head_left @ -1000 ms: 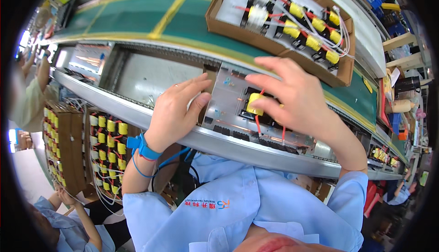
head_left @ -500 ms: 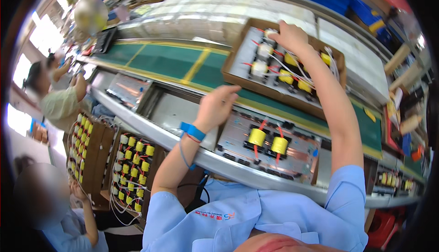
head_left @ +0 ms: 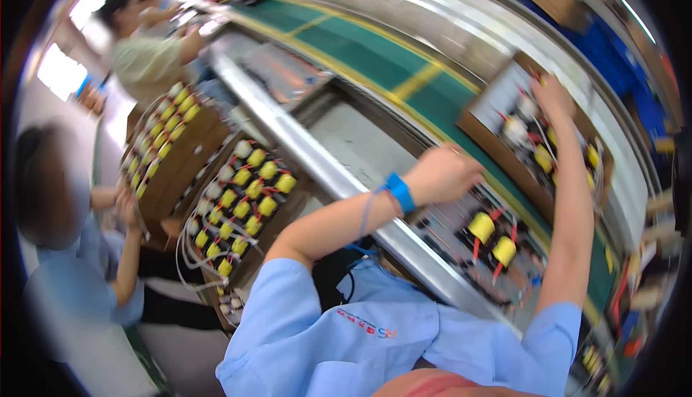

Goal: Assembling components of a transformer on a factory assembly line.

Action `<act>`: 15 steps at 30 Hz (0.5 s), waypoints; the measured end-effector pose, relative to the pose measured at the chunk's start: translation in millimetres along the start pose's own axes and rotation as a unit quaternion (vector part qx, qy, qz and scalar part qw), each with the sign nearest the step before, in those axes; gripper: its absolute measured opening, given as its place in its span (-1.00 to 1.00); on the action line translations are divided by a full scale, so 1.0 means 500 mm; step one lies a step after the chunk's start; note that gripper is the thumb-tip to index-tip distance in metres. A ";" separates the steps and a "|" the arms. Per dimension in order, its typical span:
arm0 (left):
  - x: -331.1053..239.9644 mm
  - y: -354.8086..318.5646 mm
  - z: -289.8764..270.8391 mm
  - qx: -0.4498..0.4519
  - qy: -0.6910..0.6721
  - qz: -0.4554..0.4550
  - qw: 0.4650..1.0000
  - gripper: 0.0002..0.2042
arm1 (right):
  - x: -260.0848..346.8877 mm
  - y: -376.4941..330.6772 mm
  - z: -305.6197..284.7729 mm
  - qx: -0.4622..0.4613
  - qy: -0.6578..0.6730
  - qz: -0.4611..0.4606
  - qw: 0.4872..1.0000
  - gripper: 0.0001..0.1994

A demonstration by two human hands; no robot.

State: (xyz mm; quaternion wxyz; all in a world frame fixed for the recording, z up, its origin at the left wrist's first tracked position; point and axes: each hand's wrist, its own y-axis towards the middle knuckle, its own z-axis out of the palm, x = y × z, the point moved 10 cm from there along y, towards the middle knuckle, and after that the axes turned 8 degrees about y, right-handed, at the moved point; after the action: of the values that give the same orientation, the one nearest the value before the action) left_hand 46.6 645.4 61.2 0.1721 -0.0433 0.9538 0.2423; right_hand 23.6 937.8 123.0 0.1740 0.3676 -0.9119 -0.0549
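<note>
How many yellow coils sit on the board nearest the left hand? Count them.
2: one yellow coil nearer the left hand, another yellow coil beside it, farther right on the board. The left hand may hide more.

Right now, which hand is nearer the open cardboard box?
Right: the right hand is over the cardboard box; the left hand is outside it, on the near side.

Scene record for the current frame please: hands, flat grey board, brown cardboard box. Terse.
Left hand: loosely curled by the flat grey board; contact unclear
Left wrist: bright blue band
Right hand: over the brown open-topped cardboard box; grip unclear
On board: two yellow cylindrical coils with red leads
In box: white coils, yellow coils
</note>
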 end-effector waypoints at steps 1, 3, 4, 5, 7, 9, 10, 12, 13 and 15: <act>0.003 0.006 0.008 0.003 0.002 0.006 1.000 -0.81 | -0.056 0.039 0.006 -0.035 0.038 0.005 0.999 -0.42; 0.011 0.007 -0.006 -0.027 -0.004 0.002 1.000 -0.82 | -0.096 0.043 0.021 0.028 0.348 0.026 0.937 -0.44; 0.014 0.008 -0.007 -0.045 -0.026 -0.003 0.999 -0.83 | -0.124 0.035 0.013 -0.023 0.449 0.050 0.892 -0.43; 0.013 0.013 -0.011 -0.018 -0.029 -0.028 0.999 -0.83 | -0.113 0.025 -0.019 -0.020 0.386 -0.001 0.922 -0.44; -0.003 0.010 -0.034 -0.028 0.027 0.014 0.999 -0.85 | -0.068 -0.017 -0.078 -0.082 0.078 -0.024 0.993 -0.39; -0.047 0.030 -0.102 -0.093 0.043 0.025 0.994 -0.86 | -0.085 -0.029 -0.133 -0.147 0.188 -0.084 0.968 -0.39; -0.063 0.049 -0.129 -0.076 0.019 0.016 0.997 -0.84 | -0.102 -0.042 -0.165 -0.143 0.299 -0.083 0.940 -0.46; -0.142 0.113 -0.170 -0.080 0.025 0.047 0.995 -0.85 | -0.234 -0.041 -0.242 -0.127 0.470 -0.066 0.871 -0.54; -0.186 0.152 -0.177 -0.072 0.021 0.068 0.995 -0.85 | -0.322 -0.026 -0.275 -0.111 0.538 -0.054 0.834 -0.56; -0.221 0.203 -0.177 -0.047 0.030 0.074 0.996 -0.81 | -0.244 -0.151 -0.418 -0.195 0.708 -0.075 0.675 -0.86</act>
State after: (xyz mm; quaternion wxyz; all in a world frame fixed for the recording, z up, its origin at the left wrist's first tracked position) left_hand 106.2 692.3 217.8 0.1224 0.0117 0.9468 0.2975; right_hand 229.1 973.1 266.8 0.8305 0.3212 -0.4538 0.0324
